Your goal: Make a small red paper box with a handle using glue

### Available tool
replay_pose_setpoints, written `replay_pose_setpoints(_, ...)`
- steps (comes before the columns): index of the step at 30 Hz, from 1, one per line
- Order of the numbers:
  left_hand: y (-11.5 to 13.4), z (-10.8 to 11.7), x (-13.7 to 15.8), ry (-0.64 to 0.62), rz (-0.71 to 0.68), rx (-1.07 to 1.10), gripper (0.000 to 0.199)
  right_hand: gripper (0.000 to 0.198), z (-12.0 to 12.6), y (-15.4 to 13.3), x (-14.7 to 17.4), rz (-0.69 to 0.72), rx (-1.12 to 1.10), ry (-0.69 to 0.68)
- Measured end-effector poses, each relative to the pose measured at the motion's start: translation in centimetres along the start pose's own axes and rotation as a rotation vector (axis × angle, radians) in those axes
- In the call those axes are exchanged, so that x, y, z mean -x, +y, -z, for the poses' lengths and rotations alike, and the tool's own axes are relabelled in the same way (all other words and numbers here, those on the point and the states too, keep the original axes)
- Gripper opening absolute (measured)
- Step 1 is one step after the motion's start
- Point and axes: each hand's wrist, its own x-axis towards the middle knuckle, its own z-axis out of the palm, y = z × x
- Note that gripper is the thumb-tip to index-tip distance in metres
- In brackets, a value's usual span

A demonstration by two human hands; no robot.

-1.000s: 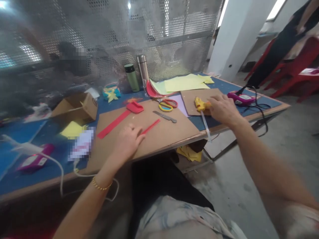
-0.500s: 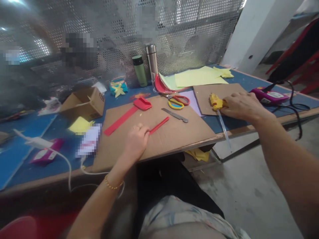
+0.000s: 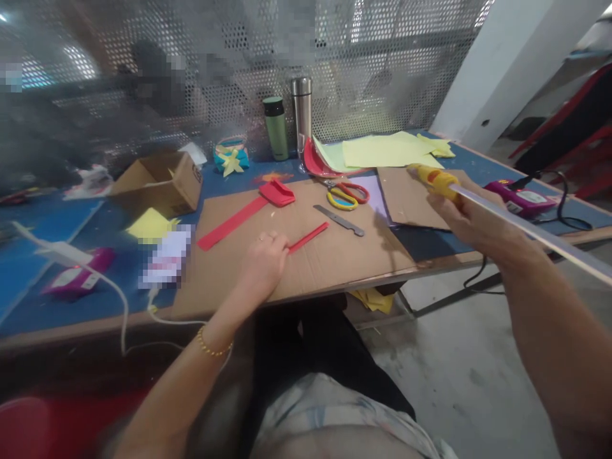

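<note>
The right hand (image 3: 471,220) was wrapped around the grip of a yellow glue gun (image 3: 435,182), which was held up over the smaller cardboard piece (image 3: 401,197) at the right of the table; how firmly it was squeezed could not be told. The left hand (image 3: 268,258) was curled low over the large cardboard sheet (image 3: 239,280), thumb and fingertips drawn together on the near end of a narrow red strip (image 3: 308,238). The gun was judged to be light and stiff, best gripped by its handle, with its nozzle, possibly hot, kept clear of the skin; the long glue stick (image 3: 535,229) was expected to be slightly bendy and easily knocked, as it was left jutting far out behind. The strip was judged to be almost weightless, soft and easily creased, best pinched at one end. The gun's body was seen to be bright yellow, the stick pale and translucent, the strip plain red, slim and straight. Farther out, a folded red piece (image 3: 277,193) was laid on the sheet, with a flat blade (image 3: 339,221) and a pair of scissors (image 3: 344,194) placed beyond the strip.
</note>
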Motion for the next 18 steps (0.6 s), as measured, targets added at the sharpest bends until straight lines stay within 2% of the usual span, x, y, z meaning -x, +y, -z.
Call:
replay_pose_setpoints(2,0.3,0.2,-0.2,-0.028,0.007,-0.032,0.019,0.043,0.0,-1.8,0.8,-0.012,-0.218,0.014)
replay_pose_setpoints(3,0.5,0.3,-0.3,-0.035,0.014,-0.048,0.018,0.047,0.1,-2.8,1.1,0.001,-0.298,-0.034)
replay_pose_setpoints(5,0.9,0.5,-0.5,-0.037,0.027,-0.066,0.016,0.051,0.0,-4.9,1.9,0.084,-0.343,-0.210)
replay_pose_setpoints(8,1.5,0.6,-0.9,-0.046,0.040,-0.067,0.014,0.045,-0.3,-7.3,2.6,0.219,-0.372,-0.310)
replay_pose_setpoints(12,1.6,0.6,-1.3,-0.071,0.064,-0.051,0.015,0.039,-1.5,-8.2,2.8,0.326,-0.384,-0.378)
replay_pose_setpoints(18,1.5,0.4,-1.4,-0.070,0.075,0.002,0.019,0.037,-3.0,-8.5,2.2,0.354,-0.322,-0.446)
